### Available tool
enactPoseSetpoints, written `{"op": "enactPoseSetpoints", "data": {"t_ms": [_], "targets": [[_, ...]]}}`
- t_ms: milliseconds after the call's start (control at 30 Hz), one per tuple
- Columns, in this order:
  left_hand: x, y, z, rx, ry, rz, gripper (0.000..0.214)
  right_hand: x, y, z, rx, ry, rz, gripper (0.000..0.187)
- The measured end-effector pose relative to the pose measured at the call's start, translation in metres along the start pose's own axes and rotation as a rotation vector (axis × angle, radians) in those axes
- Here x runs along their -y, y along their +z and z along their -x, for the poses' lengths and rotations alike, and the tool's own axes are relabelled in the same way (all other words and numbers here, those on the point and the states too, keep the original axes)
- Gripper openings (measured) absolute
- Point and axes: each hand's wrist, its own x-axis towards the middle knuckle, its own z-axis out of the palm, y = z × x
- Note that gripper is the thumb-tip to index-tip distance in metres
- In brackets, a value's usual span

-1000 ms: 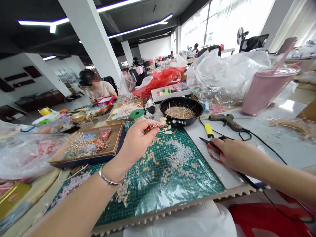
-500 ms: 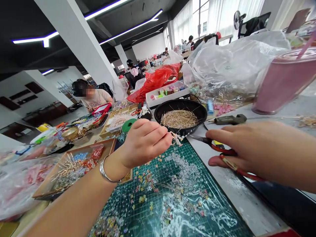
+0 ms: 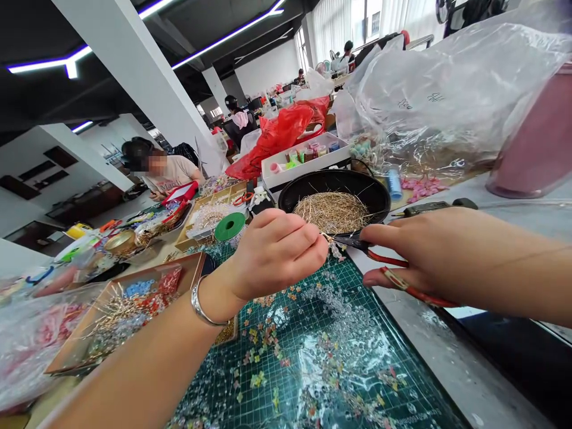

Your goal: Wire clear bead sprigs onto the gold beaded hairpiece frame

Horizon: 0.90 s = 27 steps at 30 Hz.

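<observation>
We see red-handled snips [image 3: 393, 271] with dark blades, tips pointing left, held just above the green cutting mat's [image 3: 339, 369] far edge. Their tips meet a small beaded wire piece [image 3: 334, 247], pale and glinting, dangling over that same edge.

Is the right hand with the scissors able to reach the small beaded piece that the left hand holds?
Probably yes: the scissors in the right hand already point at the beaded piece beside the left hand, with nothing between.
</observation>
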Motion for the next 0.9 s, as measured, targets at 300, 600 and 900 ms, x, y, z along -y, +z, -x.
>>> {"op": "enactPoseSetpoints", "data": {"t_ms": [300, 600, 900], "targets": [[0.008, 0.016, -0.006, -0.045, 0.014, -0.077, 0.012, -0.016, 0.001, -0.005, 0.091, -0.093, 0.2, 0.036], [0.032, 0.04, -0.01, -0.021, 0.05, -0.131, 0.013, -0.04, 0.0, -0.037, 0.158, -0.154, 0.263, 0.045], [0.05, 0.071, -0.009, 0.062, 0.028, -0.154, 0.019, -0.063, 0.015, -0.057, 0.193, -0.132, 0.206, 0.036]]}}
